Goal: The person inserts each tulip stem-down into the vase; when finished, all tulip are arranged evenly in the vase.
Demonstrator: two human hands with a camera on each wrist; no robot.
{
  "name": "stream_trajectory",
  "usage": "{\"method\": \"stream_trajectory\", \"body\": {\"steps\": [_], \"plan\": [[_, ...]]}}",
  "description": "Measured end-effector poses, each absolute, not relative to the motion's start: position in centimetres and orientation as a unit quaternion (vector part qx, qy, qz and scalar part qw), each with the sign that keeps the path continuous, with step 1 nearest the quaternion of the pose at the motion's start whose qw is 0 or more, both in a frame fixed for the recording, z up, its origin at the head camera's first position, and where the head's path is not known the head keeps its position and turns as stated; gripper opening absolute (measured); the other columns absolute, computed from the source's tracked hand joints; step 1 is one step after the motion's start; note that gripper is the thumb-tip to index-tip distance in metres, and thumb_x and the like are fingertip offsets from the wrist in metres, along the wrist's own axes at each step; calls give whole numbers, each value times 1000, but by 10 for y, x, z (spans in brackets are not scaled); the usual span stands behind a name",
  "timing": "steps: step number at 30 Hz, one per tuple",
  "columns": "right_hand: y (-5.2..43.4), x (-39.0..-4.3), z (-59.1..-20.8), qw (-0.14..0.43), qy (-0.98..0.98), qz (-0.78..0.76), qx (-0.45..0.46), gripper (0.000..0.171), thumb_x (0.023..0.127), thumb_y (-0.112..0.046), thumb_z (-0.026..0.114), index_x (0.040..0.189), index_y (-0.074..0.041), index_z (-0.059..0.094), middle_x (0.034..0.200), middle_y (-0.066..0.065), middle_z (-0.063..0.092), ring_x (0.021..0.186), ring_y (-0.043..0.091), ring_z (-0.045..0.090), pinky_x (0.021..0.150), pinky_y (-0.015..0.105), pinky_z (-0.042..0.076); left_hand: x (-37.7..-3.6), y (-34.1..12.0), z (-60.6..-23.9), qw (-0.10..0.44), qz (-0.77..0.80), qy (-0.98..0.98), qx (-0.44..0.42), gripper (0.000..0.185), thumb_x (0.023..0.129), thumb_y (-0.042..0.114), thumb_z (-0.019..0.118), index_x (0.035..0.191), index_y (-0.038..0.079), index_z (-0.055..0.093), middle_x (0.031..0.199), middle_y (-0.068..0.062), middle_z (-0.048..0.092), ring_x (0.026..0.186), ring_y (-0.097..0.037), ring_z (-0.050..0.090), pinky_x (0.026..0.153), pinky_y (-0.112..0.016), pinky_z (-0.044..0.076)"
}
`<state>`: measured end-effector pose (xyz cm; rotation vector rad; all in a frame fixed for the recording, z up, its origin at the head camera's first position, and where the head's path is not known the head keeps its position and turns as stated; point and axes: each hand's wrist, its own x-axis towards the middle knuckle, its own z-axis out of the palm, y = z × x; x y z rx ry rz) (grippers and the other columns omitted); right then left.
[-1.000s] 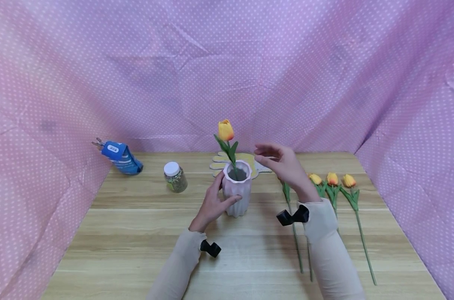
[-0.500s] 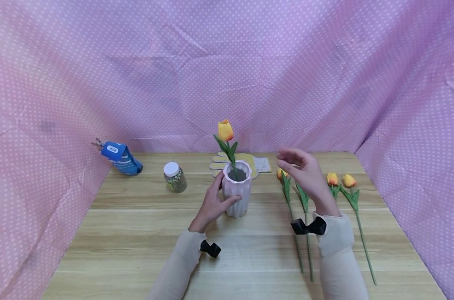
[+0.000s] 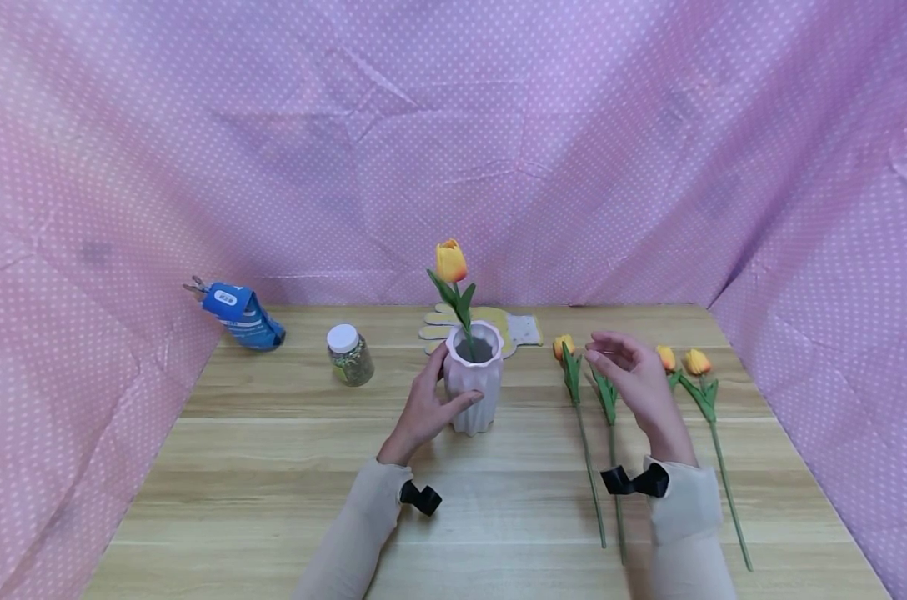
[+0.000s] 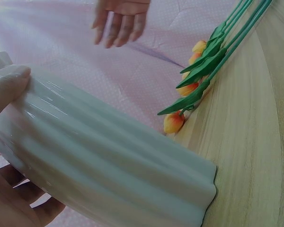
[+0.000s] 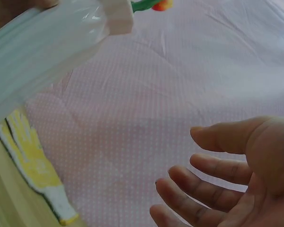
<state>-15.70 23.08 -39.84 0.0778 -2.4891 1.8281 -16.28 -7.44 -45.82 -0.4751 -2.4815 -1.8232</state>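
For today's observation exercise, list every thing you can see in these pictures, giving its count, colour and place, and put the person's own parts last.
Vase: one, pale pink, ribbed, table centre.
Tulip in vase: one, orange with green stem, upright.
Tulips on table: four, orange with green stems, lying side by side right of the vase.
Jar: one, white lid, greenish contents, left of the vase.
Blue pouch: one, far left, against the cloth.
Glove: one, yellow and white, flat behind the vase.
Table: one, light wood.
Backdrop cloth: pink, white dots, on three sides.
Left hand: grips the vase's side.
Right hand: fingers relaxed, holds nothing, above the lying tulips.
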Motion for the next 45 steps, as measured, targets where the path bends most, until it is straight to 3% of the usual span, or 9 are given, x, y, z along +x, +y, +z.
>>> {"method": "stream_trajectory", "body": {"steps": [8,15,18,27,36,45], "plan": [[241,-150,-425,14,-817,576,-1,47,94,-26,63,130,1,53,102,-20,62,95,-9,60,79,10,53,-162,-75,-458,9,-586,-797,-148,83,83,29,76,150,28,28,150,2,44,139,-24,43,115,-53,36],[244,-149,-451,2,-847,532,-11,43,95,-21,61,131,2,53,119,19,62,89,-13,56,78,10,52,-162,-75,-459,12,-585,-797,-151,83,83,29,76,150,29,28,150,2,43,139,-23,42,115,-53,36],[244,-149,-460,-4,-860,510,-17,40,95,-16,60,130,3,53,121,25,61,89,-9,56,75,10,50,-162,-75,-458,11,-585,-797,-149,83,83,29,76,151,29,28,150,2,43,139,-23,42,115,-53,36],[242,-147,-475,-31,-879,473,-42,46,94,-18,62,134,2,50,121,23,62,105,31,63,73,15,52,-163,-74,-459,12,-582,-799,-149,83,83,30,76,150,29,28,150,2,43,139,-23,43,115,-52,36],[237,-143,-481,-55,-893,442,-71,50,94,-22,61,137,-2,48,124,21,60,108,32,62,70,22,56,-162,-73,-459,18,-586,-795,-156,83,83,27,76,151,27,28,150,1,43,139,-24,43,115,-53,36],[233,-144,-489,-38,-913,404,-52,48,91,-18,64,132,4,51,112,21,65,101,31,65,71,23,56,-162,-73,-459,15,-586,-796,-152,83,83,27,76,151,26,28,149,0,44,138,-25,44,115,-53,36]]}}
